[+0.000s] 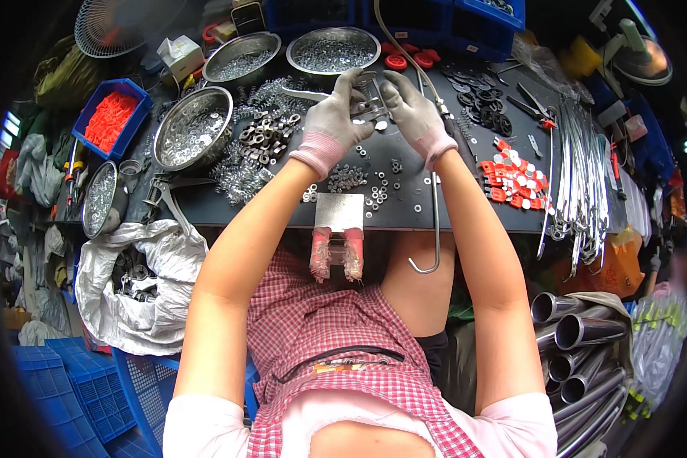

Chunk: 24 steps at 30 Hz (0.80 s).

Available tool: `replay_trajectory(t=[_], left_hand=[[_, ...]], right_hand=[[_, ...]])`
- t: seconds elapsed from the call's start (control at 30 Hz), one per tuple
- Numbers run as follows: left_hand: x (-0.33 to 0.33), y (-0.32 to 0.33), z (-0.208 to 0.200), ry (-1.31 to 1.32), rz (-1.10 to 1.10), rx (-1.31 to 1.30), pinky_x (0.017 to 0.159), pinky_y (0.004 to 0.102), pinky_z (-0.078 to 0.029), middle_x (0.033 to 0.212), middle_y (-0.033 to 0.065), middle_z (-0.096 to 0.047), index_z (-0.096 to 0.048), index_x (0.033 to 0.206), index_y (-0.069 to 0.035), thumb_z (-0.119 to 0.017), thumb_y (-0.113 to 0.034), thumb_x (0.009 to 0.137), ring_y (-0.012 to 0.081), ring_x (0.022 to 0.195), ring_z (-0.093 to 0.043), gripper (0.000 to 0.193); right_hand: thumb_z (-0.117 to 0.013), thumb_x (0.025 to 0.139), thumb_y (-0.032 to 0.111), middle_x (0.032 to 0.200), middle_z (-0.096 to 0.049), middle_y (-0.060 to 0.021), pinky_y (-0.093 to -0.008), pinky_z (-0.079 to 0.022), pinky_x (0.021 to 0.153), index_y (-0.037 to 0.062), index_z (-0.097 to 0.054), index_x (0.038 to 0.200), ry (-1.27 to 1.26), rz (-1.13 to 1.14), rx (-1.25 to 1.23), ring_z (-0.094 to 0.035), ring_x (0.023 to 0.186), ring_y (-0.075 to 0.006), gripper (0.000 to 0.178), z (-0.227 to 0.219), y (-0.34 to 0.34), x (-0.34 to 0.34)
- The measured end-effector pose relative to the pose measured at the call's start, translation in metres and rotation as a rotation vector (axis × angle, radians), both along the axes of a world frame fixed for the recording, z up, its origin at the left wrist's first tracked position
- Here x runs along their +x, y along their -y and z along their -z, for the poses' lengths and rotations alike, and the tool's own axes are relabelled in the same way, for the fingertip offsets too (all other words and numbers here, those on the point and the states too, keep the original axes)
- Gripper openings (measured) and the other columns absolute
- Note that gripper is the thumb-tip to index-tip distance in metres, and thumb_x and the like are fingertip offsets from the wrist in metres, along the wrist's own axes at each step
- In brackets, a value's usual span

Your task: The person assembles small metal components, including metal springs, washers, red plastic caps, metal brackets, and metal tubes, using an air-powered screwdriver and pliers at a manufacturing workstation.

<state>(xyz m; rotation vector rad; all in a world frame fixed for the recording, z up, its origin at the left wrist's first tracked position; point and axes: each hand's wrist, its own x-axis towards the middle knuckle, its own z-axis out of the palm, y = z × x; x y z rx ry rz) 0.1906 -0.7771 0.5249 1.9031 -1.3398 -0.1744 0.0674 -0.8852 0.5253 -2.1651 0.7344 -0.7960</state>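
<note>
My left hand (pixel 337 114), in a pale grey glove with a pink cuff, is closed around a silver metal part (pixel 369 103) above the dark bench. A pale lever (pixel 304 95) sticks out to the left of that hand. From the right, my right hand (pixel 416 111), gloved the same way, has its bent fingers at the same part; its exact grip is partly hidden. A long hooked rod (pixel 435 217) runs beneath my right wrist and hangs over the bench's front edge. Small nuts (pixel 376 192) lie scattered below my hands.
Steel bowls (pixel 333 52) of small metal pieces stand at the back and left. Springs (pixel 237 179) and metal collars (pixel 269 137) are heaped left. Red-and-white pieces (pixel 514 177) and steel rods (pixel 580 168) lie right. A metal fixture (pixel 339 214) juts from the front edge.
</note>
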Motion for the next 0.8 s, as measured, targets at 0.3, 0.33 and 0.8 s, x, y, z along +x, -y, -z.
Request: replay_trajectory(t=[0.3, 0.33, 0.8], left_hand=[[-0.006, 0.006, 0.006, 0.034, 0.059, -0.005, 0.082, 0.0339, -0.053, 0.102, 0.0101, -0.065, -0.032, 0.136, -0.014, -0.077, -0.026, 0.065, 0.0244, 0.092, -0.066, 0.085], [-0.004, 0.008, 0.006, 0.058, 0.062, 0.020, 0.083, 0.0338, -0.052, 0.102, 0.0102, -0.065, -0.032, 0.136, -0.014, -0.077, -0.026, 0.065, 0.0242, 0.093, -0.066, 0.085], [-0.002, 0.024, 0.022, 0.221, 0.041, 0.211, 0.080, 0.0406, -0.053, 0.104, 0.0164, -0.065, -0.027, 0.137, -0.021, -0.071, -0.025, 0.066, 0.0366, 0.089, -0.064, 0.084]], right_hand=[[-0.051, 0.091, 0.021, 0.099, -0.066, -0.0160, -0.0328, -0.047, 0.082, 0.0017, -0.059, 0.108, 0.219, -0.079, 0.366, -0.064, 0.094, -0.0257, 0.027, 0.035, 0.011, 0.031], [-0.051, 0.090, 0.019, 0.100, -0.066, -0.0166, -0.0331, -0.047, 0.082, 0.0022, -0.060, 0.107, 0.212, -0.036, 0.369, -0.063, 0.096, -0.0264, 0.025, 0.034, 0.010, 0.032], [-0.059, 0.083, 0.029, 0.091, -0.067, -0.0187, -0.0355, -0.050, 0.075, 0.0021, -0.065, 0.104, -0.400, 0.053, 0.196, -0.066, 0.082, -0.0287, 0.035, 0.018, 0.033, 0.024]])
